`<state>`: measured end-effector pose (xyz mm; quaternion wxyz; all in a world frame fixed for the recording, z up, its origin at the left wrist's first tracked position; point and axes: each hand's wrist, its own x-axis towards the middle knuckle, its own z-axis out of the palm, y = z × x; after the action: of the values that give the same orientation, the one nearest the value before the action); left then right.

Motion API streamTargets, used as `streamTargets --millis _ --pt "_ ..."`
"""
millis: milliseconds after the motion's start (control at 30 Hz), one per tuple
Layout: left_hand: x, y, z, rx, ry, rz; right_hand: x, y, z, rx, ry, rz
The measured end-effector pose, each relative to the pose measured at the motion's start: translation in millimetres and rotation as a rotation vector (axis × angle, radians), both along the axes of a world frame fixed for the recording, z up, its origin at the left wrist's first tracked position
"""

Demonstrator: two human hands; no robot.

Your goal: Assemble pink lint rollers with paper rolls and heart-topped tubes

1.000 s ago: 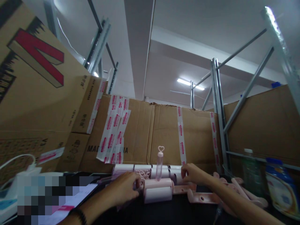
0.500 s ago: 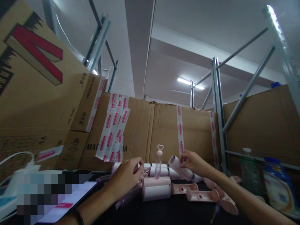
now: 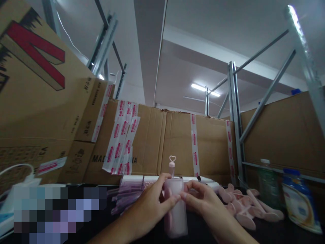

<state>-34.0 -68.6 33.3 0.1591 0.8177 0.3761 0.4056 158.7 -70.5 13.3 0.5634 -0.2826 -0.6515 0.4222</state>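
Both my hands meet around a pink and white cylinder (image 3: 177, 217), held upright and slightly blurred. My left hand (image 3: 157, 201) grips it from the left, thumb across its front. On the other side my right hand (image 3: 201, 200) has its fingertips closed against the upper edge. Just behind the cylinder rises a clear tube with a pink heart-shaped top (image 3: 172, 164); its lower part is hidden. White rolls (image 3: 132, 180) lie in a row farther back. Left of them is a pile of clear purplish tubes (image 3: 125, 200).
Pink plastic spool-like parts (image 3: 245, 210) are heaped on the right of the black table. Beyond them stand a green clear bottle (image 3: 267, 183) and a blue-capped container (image 3: 299, 200). A cardboard wall (image 3: 177, 142) closes off the back. At left are a white charger (image 3: 27, 184) and cable.
My right hand has come down and inward from the white roll at the back. My left hand has moved right from the small pink pieces. Both now hold one upright cylinder.
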Motion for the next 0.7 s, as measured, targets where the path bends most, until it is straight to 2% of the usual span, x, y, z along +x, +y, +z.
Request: streamTargets --millis 133,267,467,700 --pt "-3 3 -1.9 -0.022 0.049 0.011 -8 7 -27.1 -0.121 0.218 0.046" --pt "-6 6 -4.7 -0.011 0.101 -0.045 -11 7 -42.1 -0.241 0.335 0.075" --pt "-4 3 -2.0 -0.064 0.097 -0.047 -10 2 -43.7 -0.243 0.396 0.089" --pt "-2 5 -3.5 -0.064 0.062 -0.051 -9 6 -45.4 -0.128 0.263 -0.021"
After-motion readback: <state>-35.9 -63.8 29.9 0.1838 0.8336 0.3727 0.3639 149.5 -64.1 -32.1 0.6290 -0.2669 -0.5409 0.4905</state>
